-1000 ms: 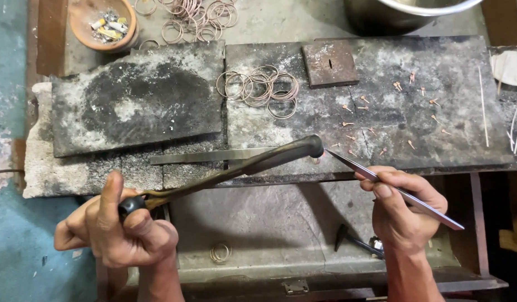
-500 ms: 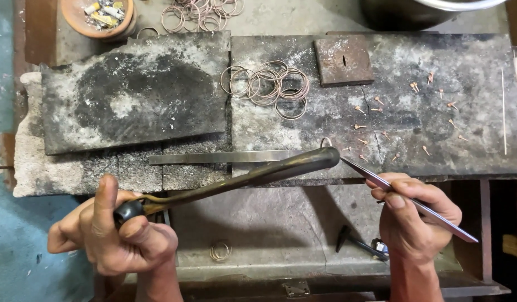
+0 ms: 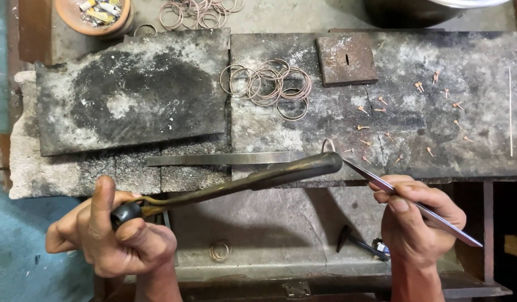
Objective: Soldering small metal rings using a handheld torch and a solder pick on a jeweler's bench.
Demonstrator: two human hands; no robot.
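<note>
Left hand (image 3: 116,237) grips the torch (image 3: 242,182), its dark nozzle at a small ring (image 3: 328,145) on the slab (image 3: 437,56) edge; right hand (image 3: 418,221) pinches tweezers (image 3: 415,207), tips at the same ring. No packages or signs; an orange bowl (image 3: 93,17) of scraps sits top left, ring pile (image 3: 269,84) and square plate (image 3: 346,59) mid-slab. Versus earlier, hands and tools stay put; the view sits a bit higher.

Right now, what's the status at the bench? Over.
Left hand gripping the torch. Right hand holding tweezers at a small ring on the slab. Nothing in the way.
</note>
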